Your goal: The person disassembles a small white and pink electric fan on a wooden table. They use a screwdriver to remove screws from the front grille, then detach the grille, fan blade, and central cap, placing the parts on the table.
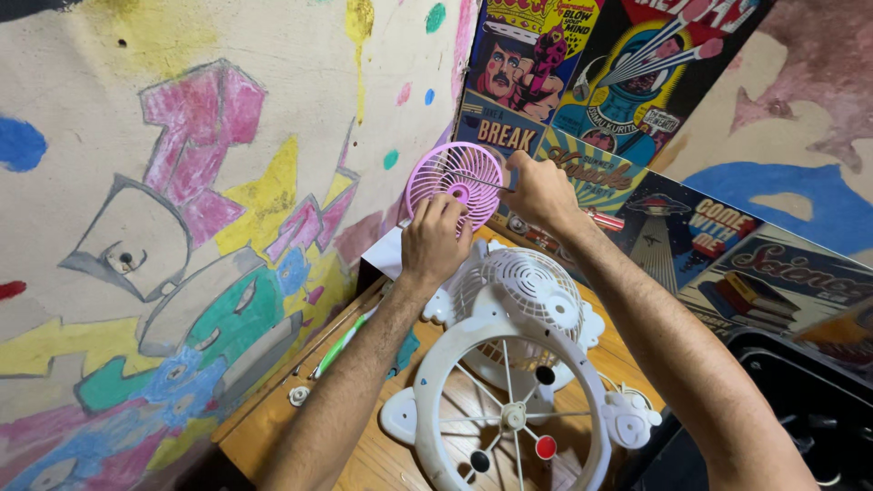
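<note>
My left hand (pixel 435 240) grips the lower edge of a small round pink fan grille (pixel 451 178), held up in front of the wall. My right hand (pixel 540 191) holds a thin screwdriver (pixel 485 182) whose shaft points left at the grille's centre. Below the hands, a white fan body (pixel 532 284) with a vented motor housing lies on the wooden table (pixel 273 418). In front of it rests a large white round fan guard (pixel 582 382) with thin spokes.
A green and white pen-like tool (pixel 341 344) and a small white round part (pixel 299 395) lie on the table's left side. A painted wall stands close on the left, with colourful posters at the back right. A dark bin (pixel 800 400) sits at the right.
</note>
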